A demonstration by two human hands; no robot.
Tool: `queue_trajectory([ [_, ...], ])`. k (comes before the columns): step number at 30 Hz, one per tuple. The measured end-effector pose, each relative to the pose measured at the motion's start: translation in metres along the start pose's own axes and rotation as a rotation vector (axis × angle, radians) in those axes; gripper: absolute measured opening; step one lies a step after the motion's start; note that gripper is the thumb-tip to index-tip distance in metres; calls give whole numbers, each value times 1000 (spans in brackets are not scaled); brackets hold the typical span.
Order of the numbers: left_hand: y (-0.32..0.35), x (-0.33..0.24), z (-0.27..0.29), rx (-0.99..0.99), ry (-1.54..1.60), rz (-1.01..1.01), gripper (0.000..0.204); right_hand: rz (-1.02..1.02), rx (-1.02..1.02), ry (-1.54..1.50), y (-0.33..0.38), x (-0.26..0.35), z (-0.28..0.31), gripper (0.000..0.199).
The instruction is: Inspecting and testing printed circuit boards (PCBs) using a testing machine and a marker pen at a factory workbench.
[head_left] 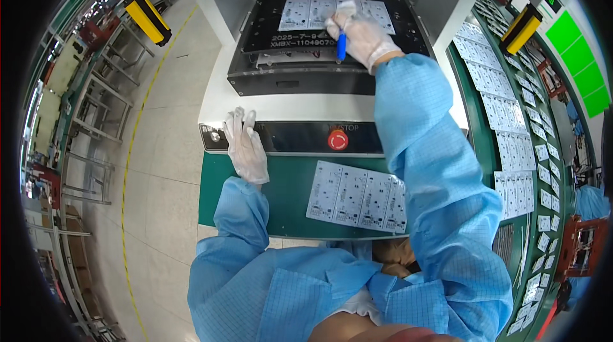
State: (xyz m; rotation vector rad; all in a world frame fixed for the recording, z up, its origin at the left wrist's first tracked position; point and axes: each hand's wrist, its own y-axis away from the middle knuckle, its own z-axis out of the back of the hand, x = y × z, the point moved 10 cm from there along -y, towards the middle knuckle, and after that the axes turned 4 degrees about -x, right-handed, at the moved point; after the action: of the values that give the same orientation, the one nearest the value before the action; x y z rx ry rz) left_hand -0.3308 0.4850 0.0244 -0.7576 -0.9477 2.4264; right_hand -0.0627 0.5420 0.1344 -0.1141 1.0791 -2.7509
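The right hand (361, 34), in a thin white glove, has its fingers curled around a blue pen-like tool (341, 45), whose blue end points toward the near side. The hand rests on a white circuit panel (306, 14) that lies in the black fixture tray (255, 35) at the far side of the bench. The panel sits flat in the tray's recess, and the hand covers its right part.

The left hand (245, 146), also gloved, lies flat with its fingers stretched out and slightly spread, holding nothing. It rests on the left end of the black control strip (300, 137) of the machine, near the left edge. A red round stop button (338, 140) sits on the same strip, well to the right of this hand.

On the green mat (287, 182), nearer than the strip, lies a second white circuit panel (357, 197), untouched. On the right, a long green conveyor (486, 144) carries rows of similar white panels (511, 144). Both forearms wear light blue sleeves (428, 150).
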Motion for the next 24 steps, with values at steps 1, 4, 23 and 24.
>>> queue_trajectory([
  [1,-1,2,-3,28,34,-18,40,-28,49,117,7,-1,-14,26],
  [4,3,5,-4,71,19,-6,40,-139,308,198,0,1,-27,26],
  [23,40,27,10,-111,368,212,41,-1048,-509,-833,293,-33,172,46],
  [24,35,25,14,-119,391,282,41,-1348,-672,-1298,332,-36,140,47],
])
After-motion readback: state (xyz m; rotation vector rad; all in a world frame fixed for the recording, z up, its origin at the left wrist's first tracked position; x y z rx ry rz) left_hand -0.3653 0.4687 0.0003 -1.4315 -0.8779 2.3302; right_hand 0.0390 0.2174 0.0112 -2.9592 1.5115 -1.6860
